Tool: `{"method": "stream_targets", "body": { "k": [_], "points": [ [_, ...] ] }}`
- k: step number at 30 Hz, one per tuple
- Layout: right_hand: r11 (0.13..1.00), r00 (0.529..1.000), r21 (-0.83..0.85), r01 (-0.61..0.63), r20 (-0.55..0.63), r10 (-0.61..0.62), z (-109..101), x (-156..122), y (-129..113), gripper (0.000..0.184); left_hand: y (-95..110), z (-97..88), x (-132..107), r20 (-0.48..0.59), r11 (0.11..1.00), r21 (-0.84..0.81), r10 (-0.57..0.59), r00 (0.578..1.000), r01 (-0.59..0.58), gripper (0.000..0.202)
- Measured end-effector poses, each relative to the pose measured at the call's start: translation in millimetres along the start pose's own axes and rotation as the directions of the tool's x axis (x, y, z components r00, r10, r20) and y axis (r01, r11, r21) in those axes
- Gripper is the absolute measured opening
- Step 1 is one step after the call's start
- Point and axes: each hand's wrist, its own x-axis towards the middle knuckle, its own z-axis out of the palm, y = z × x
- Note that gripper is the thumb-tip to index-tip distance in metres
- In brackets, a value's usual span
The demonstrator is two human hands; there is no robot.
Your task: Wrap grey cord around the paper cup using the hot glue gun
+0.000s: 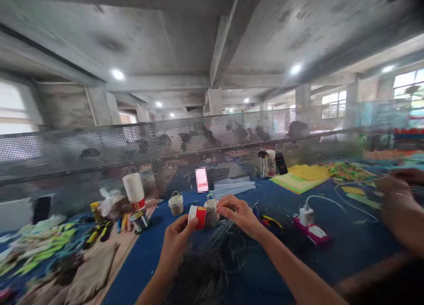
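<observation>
My left hand [182, 230] is closed round a red-and-white paper cup [198, 217], which lies tilted on its side with its rim toward the left. My right hand [236, 212] is in a pinch just right of the cup, beside a small pale cup [212, 209] that partly hides behind it. What sits between the right fingertips is too small to make out. Behind my left hand stands another small white cup with a looped handle [176, 204]. Thin clear strands [220, 238] lie on the blue table [265, 261] below my hands.
A stack of paper cups [133, 188] rises at the left, near pliers [96, 232] and heaped fabric scraps [43, 247]. On the right are a purple power strip [313, 232], yellow sheets [308, 174] and a co-worker's arm [400, 207]. A perforated metal screen [179, 137] borders the table's back.
</observation>
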Motion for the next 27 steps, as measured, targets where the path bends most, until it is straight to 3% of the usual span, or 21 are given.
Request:
{"method": "stream_targets", "body": {
  "k": [3,5,9,12,14,19,27],
  "points": [
    [0.973,0.993,-0.230,-0.018,-0.117,-0.009,-8,-9,2,0.013,3,2.3,-1,-0.022,1.000,-0.023,0.017,1.000,-0.017,0.035],
    [0.898,0.989,-0.434,-0.068,-0.147,0.004,-21,-22,4,0.014,5,4.0,-3,-0.032,0.999,-0.034,0.036,0.999,-0.037,0.034],
    [0.561,0.962,-0.781,-0.273,-0.204,0.184,-53,-65,10,0.018,4,6.8,-6,-0.049,0.997,-0.029,0.069,0.996,-0.071,0.034],
    [0.321,0.912,-0.880,-0.350,-0.242,0.330,-66,-94,18,0.024,1,7.7,-6,-0.050,0.996,-0.026,0.080,0.996,-0.081,0.035],
    [0.228,0.881,-0.905,-0.360,-0.249,0.402,-67,-105,22,0.027,-1,8.0,-6,-0.044,0.995,-0.027,0.092,0.995,-0.093,0.034],
    [0.166,0.878,-0.933,-0.319,-0.225,0.423,-66,-105,22,0.025,-2,9.5,-6,-0.011,0.995,-0.036,0.094,0.995,-0.095,0.031],
    [0.158,0.892,-0.935,-0.317,-0.238,0.384,-72,-98,35,0.018,2,10.1,-8,-0.018,0.993,-0.051,0.103,0.995,-0.104,0.030]
  ]
}}
